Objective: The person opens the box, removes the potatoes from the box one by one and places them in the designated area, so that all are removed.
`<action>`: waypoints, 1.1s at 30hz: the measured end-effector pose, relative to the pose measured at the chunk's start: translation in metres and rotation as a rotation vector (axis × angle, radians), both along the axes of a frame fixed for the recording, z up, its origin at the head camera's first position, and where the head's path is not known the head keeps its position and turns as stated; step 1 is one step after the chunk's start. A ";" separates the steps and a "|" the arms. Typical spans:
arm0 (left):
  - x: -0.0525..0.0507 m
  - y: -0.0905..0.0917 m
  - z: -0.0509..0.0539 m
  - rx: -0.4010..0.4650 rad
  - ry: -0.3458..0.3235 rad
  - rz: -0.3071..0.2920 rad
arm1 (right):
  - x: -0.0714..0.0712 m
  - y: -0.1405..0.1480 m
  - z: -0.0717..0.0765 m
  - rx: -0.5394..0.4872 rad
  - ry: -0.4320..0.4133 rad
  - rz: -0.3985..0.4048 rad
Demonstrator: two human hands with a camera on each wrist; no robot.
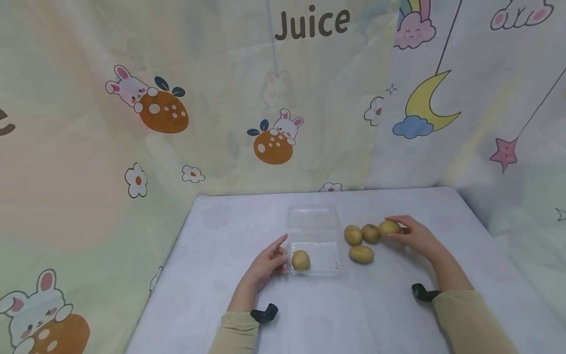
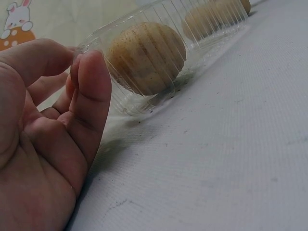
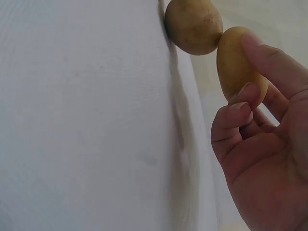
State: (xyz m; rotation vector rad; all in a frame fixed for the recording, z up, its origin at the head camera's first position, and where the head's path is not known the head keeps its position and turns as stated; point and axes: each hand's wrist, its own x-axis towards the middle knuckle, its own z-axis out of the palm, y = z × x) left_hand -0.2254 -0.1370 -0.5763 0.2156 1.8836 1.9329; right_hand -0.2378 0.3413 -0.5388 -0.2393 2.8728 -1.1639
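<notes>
A clear plastic clamshell container lies with its lid folded back, and one potato sits at the left end of its base. My left hand holds the container's left edge; the left wrist view shows fingertips against the rim beside the potato inside. My right hand pinches another potato between thumb and fingers. That potato is at the right end of a row, close to a browner potato. Farther left in the row is a round potato, with an oval potato in front.
A white cloth covers the table. Behind it hangs a printed fabric backdrop with rabbits, flowers and a moon. The container's open lid lies flat toward the back. Each wrist wears a small black device.
</notes>
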 end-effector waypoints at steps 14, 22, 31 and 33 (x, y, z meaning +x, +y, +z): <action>0.001 0.000 0.001 -0.011 0.002 0.005 | -0.002 0.009 -0.016 0.029 -0.093 -0.085; 0.001 0.000 0.000 -0.007 0.002 0.003 | -0.003 0.005 -0.023 0.030 -0.041 -0.086; 0.000 0.000 0.000 -0.007 -0.005 0.010 | 0.000 0.002 -0.021 0.040 -0.062 -0.087; 0.000 0.001 0.000 -0.009 -0.004 0.008 | 0.000 0.003 -0.022 0.045 -0.056 -0.080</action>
